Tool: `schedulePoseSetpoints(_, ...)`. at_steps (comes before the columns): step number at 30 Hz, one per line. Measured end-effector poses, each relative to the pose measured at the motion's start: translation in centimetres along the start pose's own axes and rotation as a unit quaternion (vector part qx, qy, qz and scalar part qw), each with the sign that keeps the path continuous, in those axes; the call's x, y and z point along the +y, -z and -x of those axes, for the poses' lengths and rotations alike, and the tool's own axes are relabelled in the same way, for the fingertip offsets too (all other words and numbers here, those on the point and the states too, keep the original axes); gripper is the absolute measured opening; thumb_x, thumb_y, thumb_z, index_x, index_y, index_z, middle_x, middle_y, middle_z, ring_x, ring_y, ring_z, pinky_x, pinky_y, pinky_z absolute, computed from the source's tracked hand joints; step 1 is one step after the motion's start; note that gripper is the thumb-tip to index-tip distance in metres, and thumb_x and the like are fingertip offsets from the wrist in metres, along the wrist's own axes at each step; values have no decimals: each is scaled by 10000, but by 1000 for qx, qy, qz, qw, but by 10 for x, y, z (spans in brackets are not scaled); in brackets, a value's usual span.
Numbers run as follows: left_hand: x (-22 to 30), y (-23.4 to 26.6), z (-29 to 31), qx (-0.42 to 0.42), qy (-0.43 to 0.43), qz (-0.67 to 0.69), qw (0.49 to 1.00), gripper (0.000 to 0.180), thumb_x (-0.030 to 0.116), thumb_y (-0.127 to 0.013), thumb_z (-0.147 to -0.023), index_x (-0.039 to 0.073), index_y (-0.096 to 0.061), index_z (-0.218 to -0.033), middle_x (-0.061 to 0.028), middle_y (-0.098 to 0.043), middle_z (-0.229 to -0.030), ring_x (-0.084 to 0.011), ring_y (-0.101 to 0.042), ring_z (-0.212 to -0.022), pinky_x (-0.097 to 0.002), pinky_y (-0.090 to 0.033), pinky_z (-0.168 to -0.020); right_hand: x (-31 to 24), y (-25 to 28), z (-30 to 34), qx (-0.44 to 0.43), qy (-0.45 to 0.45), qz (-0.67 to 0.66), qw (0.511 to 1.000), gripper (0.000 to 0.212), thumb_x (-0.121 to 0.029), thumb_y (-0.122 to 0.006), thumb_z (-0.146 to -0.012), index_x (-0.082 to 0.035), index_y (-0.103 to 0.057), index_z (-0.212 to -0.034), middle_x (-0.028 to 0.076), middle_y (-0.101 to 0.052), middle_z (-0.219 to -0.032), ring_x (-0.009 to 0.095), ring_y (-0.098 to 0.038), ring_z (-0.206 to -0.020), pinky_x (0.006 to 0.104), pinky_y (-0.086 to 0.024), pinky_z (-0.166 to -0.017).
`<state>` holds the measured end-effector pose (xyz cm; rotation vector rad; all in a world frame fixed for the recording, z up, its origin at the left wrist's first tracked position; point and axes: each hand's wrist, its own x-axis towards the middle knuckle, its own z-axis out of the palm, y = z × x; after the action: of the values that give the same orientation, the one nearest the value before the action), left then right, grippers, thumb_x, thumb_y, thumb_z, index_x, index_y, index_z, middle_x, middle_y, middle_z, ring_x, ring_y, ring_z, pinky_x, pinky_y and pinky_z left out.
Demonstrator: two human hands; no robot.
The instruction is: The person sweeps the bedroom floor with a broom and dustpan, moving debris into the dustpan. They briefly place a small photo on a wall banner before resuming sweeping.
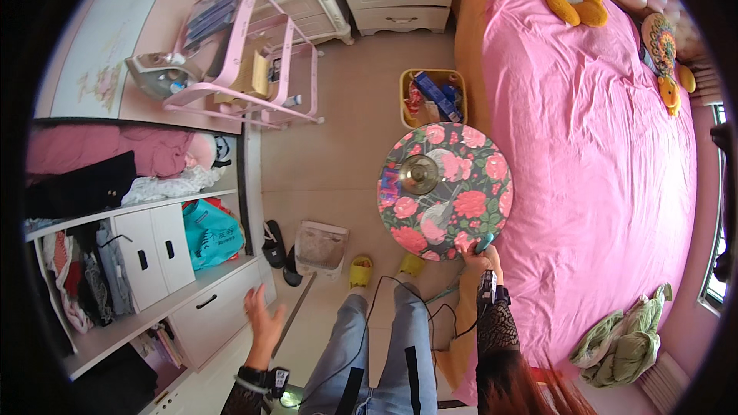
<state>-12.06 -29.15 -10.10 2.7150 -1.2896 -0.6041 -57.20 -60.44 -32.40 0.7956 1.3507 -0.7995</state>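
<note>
A small round table [470, 204] with a dark, rose-patterned top stands in front of me, beside the bed. My right hand [483, 260] is at its near edge, fingers closed on a small teal object [483, 243] whose kind I cannot make out. On the tabletop sit a round clear glass dish [419, 174] and, left of it, a small colourful packet [390, 184]. My left hand [264, 321] hangs in the air at the lower left, fingers spread, holding nothing. It is nearest to the long handle [295, 313] of a dustpan [321, 247] on the floor.
A bed with a pink sheet [584, 184] fills the right side. Behind the table stands a yellow bin [433, 74] with rubbish. A pink trolley [231, 69], a pair of black slippers [274, 244] and an open wardrobe [154, 223] are on the left. Dark cables [369, 315] hang before my legs.
</note>
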Motion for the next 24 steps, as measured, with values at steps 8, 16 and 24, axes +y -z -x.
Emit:
schedulePoseSetpoints(8,178,-199,-192,-153,106,540,821,637,316,-580,-968,-3,-311,-1450,-224,-399,-1442,-310,-391,-1350,-381,-347,-1094,-24,-1,4,7,-73,-88,993,51,11,-521,-899,35,-490,-866,103,-554,-734,174,-572,-577,285,-547,-542)
schedulePoseSetpoints(16,216,-266,-277,-144,147,637,743,413,350,-557,-989,-2,-587,-1204,2,-616,-1087,-77,-526,-989,-270,-430,-890,-18,9,16,-13,-115,-117,986,122,-51,-494,-941,39,-507,-859,90,-515,-726,182,-545,-617,284,-526,-568)
schedulePoseSetpoints(24,161,-239,-288,-109,154,674,714,362,346,-578,-977,27,-630,-1142,6,-646,-1008,-77,-571,-876,-258,-479,-768,19,54,52,-48,-95,-98,989,121,-28,-501,-884,-5,-479,-768,64,-470,-655,186,-486,-619,297,-500,-613)
